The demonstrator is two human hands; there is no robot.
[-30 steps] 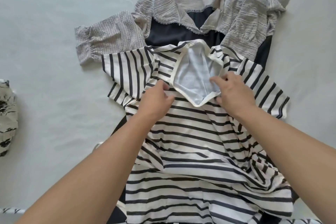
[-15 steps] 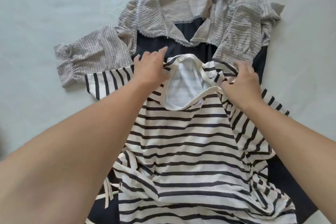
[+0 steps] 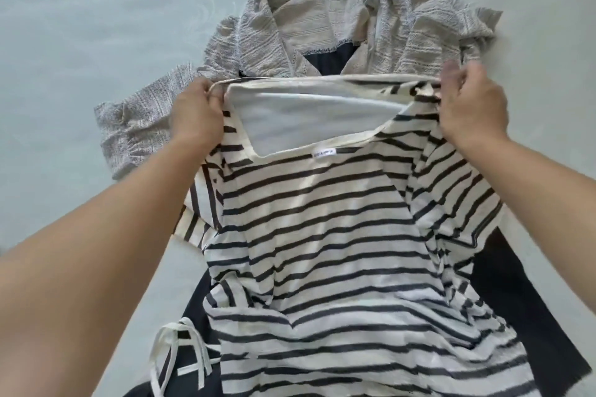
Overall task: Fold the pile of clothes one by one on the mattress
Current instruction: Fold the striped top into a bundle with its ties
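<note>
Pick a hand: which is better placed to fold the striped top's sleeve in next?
Left, marginally. The left hand grips the striped top at the shoulder, with that sleeve hanging free beside it. The right hand also holds a shoulder; its sleeve looks bunched.

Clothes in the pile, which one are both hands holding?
The black-and-white striped top, gripped at its neckline by left hand and right hand; the grey textured and dark navy garments lie untouched.

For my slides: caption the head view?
Both hands grip the striped shirt at its neckline, above other clothes.
</note>
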